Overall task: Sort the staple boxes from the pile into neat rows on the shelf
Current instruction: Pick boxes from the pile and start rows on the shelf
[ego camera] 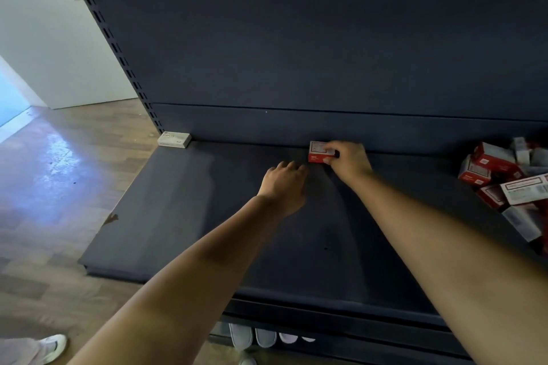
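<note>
Staple box (318,152) placed at the shelf (184,216) back wall.
Long axis left-right; right hand (347,157) pinches it, left hand (284,184) loosely curled, empty; pile (504,178) at right.

Pile (510,184) — cropped at right edge

Both forearms are bare, with no sleeves, watch or bracelet-like shapes showing. The right hand (348,158) carries a small dark ring on one of its fingers (337,153). The left hand (284,184) wears nothing.
</note>
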### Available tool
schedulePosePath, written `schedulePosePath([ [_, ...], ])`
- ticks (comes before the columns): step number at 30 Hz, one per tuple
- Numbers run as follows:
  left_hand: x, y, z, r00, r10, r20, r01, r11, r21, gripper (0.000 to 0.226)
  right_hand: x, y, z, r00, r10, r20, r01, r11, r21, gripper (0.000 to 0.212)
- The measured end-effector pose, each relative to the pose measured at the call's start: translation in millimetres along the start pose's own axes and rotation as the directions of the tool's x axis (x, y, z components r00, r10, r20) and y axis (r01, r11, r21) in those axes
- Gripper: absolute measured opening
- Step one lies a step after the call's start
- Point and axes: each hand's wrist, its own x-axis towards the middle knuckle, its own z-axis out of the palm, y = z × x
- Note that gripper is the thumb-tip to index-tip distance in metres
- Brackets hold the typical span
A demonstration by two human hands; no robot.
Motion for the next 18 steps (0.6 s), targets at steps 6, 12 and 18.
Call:
schedulePosePath([
  [6,-0.3,-10.2,0.9,1.0,-0.001,0.005,0.001,1.0,0.001,0.036,3.5,-7.8,15.3,0.999,-0.032,-0.011,0.032,0.998,-0.045,0.032],
  [12,0.4,-17.4,1.6,0.999,-0.041,0.032,0.041,0.999,0.003,0.035,7.3,-11.0,21.4,0.999,-0.001,-0.036,-0.006,0.983,-0.182,0.031],
  [18,0.2,-14.0,-0.1,0.999,-0.035,0.035,0.036,0.999,-0.01,0.039,-0.7,-25.3,10.8,0.998,0.049,0.028,-0.036,0.936,-0.35,0.043],
])
